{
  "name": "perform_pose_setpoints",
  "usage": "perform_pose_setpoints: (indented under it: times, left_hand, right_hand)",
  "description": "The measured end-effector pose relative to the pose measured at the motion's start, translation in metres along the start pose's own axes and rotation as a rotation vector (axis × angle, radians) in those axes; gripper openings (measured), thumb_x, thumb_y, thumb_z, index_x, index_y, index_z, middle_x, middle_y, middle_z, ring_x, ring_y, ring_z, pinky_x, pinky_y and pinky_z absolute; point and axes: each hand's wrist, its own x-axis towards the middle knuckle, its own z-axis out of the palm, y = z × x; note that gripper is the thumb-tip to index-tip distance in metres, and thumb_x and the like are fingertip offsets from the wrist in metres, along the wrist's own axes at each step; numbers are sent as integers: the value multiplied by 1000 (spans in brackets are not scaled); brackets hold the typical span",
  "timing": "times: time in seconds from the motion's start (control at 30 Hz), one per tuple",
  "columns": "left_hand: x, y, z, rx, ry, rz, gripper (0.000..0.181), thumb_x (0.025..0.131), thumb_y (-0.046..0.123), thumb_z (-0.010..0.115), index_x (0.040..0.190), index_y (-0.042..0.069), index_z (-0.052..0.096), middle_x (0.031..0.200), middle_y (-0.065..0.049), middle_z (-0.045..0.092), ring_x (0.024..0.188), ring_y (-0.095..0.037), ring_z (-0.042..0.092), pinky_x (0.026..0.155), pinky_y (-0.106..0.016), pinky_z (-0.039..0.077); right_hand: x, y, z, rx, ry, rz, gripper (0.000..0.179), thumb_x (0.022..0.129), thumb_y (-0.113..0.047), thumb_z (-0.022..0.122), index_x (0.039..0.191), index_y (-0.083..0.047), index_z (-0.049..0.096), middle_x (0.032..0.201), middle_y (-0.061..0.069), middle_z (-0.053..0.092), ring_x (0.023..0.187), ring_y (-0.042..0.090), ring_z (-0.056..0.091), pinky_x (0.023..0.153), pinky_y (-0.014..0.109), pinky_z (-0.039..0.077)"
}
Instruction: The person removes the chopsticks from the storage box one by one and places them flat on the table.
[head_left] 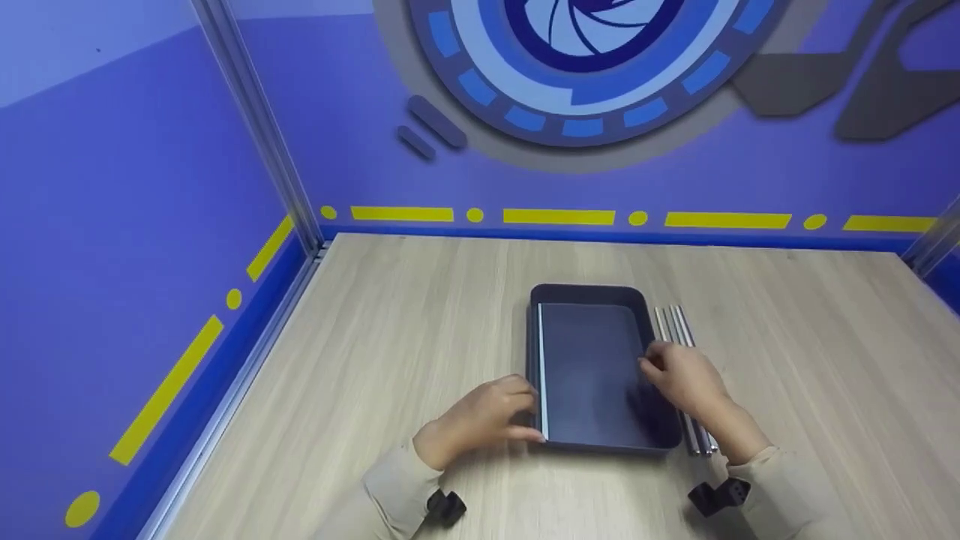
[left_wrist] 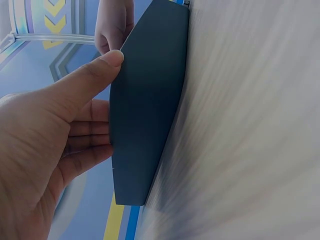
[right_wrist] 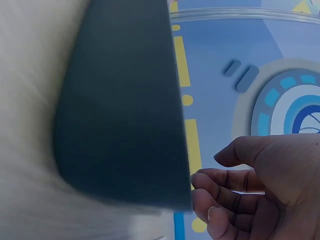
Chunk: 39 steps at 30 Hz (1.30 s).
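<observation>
A dark, shallow rectangular tray lies on the table, with a thin white strip running along its inner left side. My left hand grips the tray's left edge near the front corner. In the left wrist view its thumb lies on the rim, and the other fingertips are partly hidden behind the wall. On the opposite side, my right hand hovers over the right rim, fingers loosely bent. The right wrist view has those fingers right at the rim, the thumb standing apart.
Several thin silver metal sticks lie side by side along the tray's right, partly beneath my right hand. The wooden table meets a blue patterned panel at the back and another panel on the left.
</observation>
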Motion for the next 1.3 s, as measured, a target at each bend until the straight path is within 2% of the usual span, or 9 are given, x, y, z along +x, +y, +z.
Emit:
perform_pose_setpoints:
  times: [0.3,0.53,0.77,1.0,1.3]
  left_hand:
    - [0,-1,1,0,27,17,37,77,47,72,80,11,66,91,1,65,87,-10,62,83,-13,52]
    - [-1,-1,2,11,13,12,37,77,48,71,81,11,67,92,1,65,87,-10,62,83,-14,52]
    - [-1,-1,3,0,41,27,37,76,46,73,81,10,66,90,0,64,86,-11,62,82,-13,53]
    - [-1,-1,3,4,46,34,37,77,47,72,79,10,65,89,1,64,84,-10,61,79,-13,52]
    - [1,-1,3,-13,36,24,36,77,46,73,80,11,65,90,1,64,85,-10,61,81,-15,53]
  right_hand:
    - [3,-15,14,-6,21,-29,13,87,-13,64,76,-6,60,61,1,52,55,14,43,51,29,35]
    - [5,-22,25,7,-17,-10,16,87,-16,63,74,-8,57,60,0,52,55,14,43,50,28,34]
    - [6,-30,33,-17,-40,-5,11,86,-17,63,80,-8,63,66,3,62,57,15,48,51,31,42]
    - [8,-41,43,1,-52,-4,11,86,-17,63,77,-10,63,64,0,57,57,15,47,50,30,40]
    - [9,-50,53,2,-50,-4,12,85,-16,65,80,-6,66,67,3,62,57,14,49,52,31,44]
